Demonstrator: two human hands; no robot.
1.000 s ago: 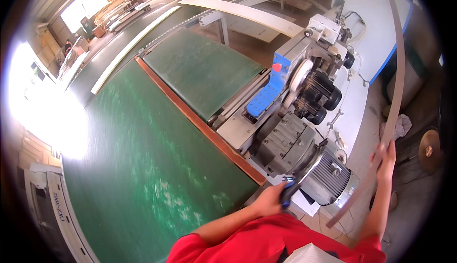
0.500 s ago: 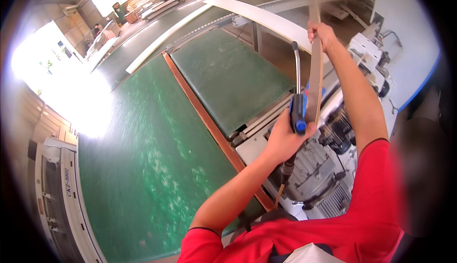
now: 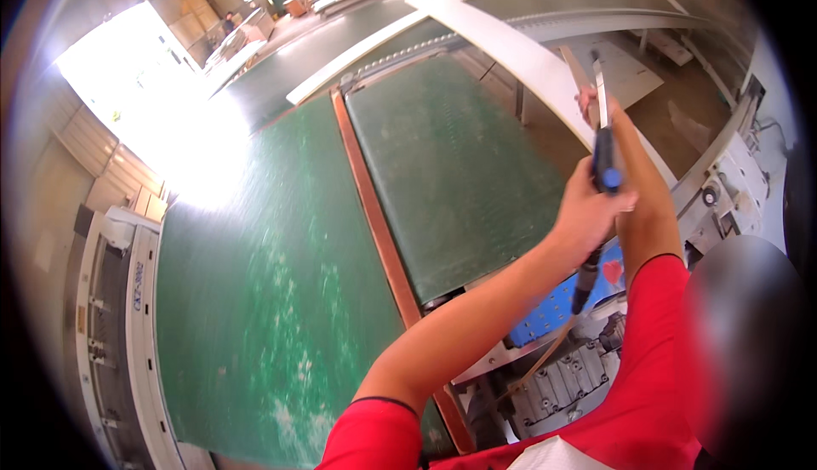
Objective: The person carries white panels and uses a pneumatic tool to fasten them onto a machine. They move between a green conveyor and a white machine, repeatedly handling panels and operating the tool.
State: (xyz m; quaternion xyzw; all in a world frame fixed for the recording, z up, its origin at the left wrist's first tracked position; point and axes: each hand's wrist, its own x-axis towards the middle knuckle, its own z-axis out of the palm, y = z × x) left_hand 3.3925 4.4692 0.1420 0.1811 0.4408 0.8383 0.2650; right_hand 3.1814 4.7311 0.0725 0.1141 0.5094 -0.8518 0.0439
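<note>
My left hand (image 3: pixel 587 215) is closed around a blue-handled tool (image 3: pixel 604 164) whose metal nozzle points up and whose black hose (image 3: pixel 583 283) hangs below the fist. My right hand (image 3: pixel 596 104) is raised just beyond it and grips a thin brown strip (image 3: pixel 579 66). The lower end of the strip (image 3: pixel 536 368) curves down toward the machine. Both arms have red sleeves and are stretched out over the right side of a green conveyor belt (image 3: pixel 451 172).
A second, wider green belt (image 3: pixel 255 300) runs on the left, split from the first by a brown rail (image 3: pixel 374 215). A white panel (image 3: pixel 519 53) lies across the far end. Grey motors and a blue part (image 3: pixel 553 308) sit at lower right.
My left hand rose with the blue tool from beside the motors to just below my right hand. The right hand with the strip swung left and forward over the belt.
</note>
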